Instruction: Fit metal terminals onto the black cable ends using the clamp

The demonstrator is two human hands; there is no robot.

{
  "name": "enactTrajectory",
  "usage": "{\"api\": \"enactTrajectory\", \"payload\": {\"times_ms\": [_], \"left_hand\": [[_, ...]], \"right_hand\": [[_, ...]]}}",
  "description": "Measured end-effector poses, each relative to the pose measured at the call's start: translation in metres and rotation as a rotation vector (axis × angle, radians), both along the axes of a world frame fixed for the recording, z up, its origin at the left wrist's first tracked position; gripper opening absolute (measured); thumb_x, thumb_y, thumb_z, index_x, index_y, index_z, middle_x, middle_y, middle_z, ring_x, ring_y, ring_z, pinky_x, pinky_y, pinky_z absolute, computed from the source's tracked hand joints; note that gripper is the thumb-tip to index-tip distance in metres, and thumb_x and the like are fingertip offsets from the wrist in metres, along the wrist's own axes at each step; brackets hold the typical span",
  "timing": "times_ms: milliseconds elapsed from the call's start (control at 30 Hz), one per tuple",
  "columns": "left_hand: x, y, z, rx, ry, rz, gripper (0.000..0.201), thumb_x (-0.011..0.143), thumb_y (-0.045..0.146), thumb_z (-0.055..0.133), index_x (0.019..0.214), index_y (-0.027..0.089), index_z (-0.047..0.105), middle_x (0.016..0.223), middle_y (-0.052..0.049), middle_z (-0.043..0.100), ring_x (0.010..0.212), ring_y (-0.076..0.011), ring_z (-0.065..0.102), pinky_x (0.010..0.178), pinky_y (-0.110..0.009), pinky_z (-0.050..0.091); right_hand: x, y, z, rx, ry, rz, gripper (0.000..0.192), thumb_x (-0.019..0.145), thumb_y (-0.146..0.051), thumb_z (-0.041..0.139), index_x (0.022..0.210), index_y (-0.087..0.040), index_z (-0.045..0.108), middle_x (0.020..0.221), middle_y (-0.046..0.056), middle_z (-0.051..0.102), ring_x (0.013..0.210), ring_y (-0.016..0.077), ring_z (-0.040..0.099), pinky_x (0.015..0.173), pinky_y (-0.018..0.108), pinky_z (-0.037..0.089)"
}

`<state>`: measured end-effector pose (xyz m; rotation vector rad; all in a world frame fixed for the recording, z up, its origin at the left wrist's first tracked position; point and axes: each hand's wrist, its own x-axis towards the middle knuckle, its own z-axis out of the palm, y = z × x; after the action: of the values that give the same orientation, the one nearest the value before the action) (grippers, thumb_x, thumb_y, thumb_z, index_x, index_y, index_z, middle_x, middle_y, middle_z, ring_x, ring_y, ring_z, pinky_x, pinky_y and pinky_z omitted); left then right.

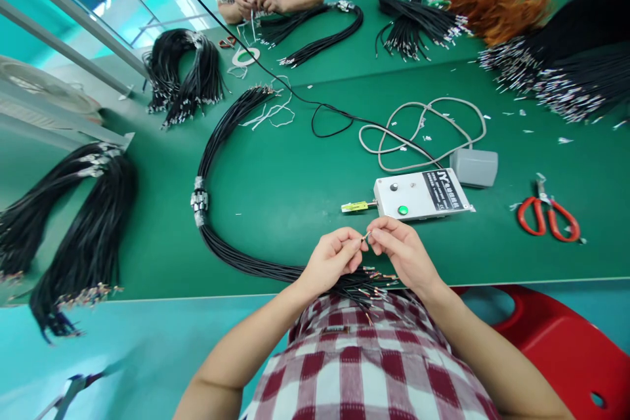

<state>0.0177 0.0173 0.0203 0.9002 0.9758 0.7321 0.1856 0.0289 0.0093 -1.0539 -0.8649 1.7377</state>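
Note:
Between finger and thumb, my left hand [336, 254] pinches the end of one black cable [363, 240]. My right hand [399, 248] is closed on the thin bare wires at that cable's tip, and the fingertips of both hands nearly meet. The cable belongs to a long black bundle [246, 262] that curves over the table, bound with silvery tape [199, 200] at its middle. Its loose ends, with coloured wires showing, fan out at the table edge under my hands. Just beyond them lies a white box [411, 197] with a green button and a yellow-green clip on its shaft.
Red-handled cutters [546, 216] lie at the right, near a grey plug block [474, 167] and its looped cord. More cable bundles [184, 72] lie on the green table [290, 164]. Across it, a person's hands [256, 3] work with white string. A red stool [556, 348] stands at right.

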Motion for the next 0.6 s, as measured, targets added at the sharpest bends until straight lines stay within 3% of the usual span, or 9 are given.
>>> {"api": "enactTrajectory", "payload": {"times_ms": [300, 500, 600], "left_hand": [[-0.0004, 0.0004, -0.0034, 0.008, -0.017, 0.012, 0.046, 0.085, 0.059, 0.064, 0.086, 0.014, 0.057, 0.051, 0.006, 0.049, 0.040, -0.0034, 0.028, 0.041, -0.018, 0.018], [-0.0002, 0.0012, -0.0055, 0.012, -0.012, 0.003, 0.046, 0.086, 0.059, 0.063, 0.087, 0.014, 0.057, 0.051, 0.007, 0.049, 0.040, -0.0034, 0.028, 0.041, -0.018, 0.019], [0.0004, 0.0009, -0.0047, 0.025, 0.005, 0.005, 0.045, 0.086, 0.059, 0.063, 0.086, 0.014, 0.056, 0.051, 0.006, 0.049, 0.041, -0.0040, 0.029, 0.042, -0.018, 0.021]], "right_hand": [[-0.0004, -0.0055, -0.0107, -0.051, 0.012, 0.021, 0.022, 0.074, -0.039, 0.081, 0.078, -0.020, 0.071, 0.071, -0.001, 0.064, 0.059, 0.0096, 0.047, 0.060, 0.027, 0.038], [0.0023, -0.0047, -0.0057, -0.017, 0.024, 0.009, 0.027, 0.079, -0.046, 0.075, 0.093, -0.022, 0.073, 0.077, 0.000, 0.066, 0.062, 0.0106, 0.051, 0.062, 0.027, 0.042], [-0.0023, -0.0041, -0.0038, 0.024, -0.039, 0.012, 0.025, 0.079, -0.045, 0.076, 0.090, -0.022, 0.073, 0.073, -0.001, 0.064, 0.060, 0.0110, 0.049, 0.062, 0.028, 0.042]]}}
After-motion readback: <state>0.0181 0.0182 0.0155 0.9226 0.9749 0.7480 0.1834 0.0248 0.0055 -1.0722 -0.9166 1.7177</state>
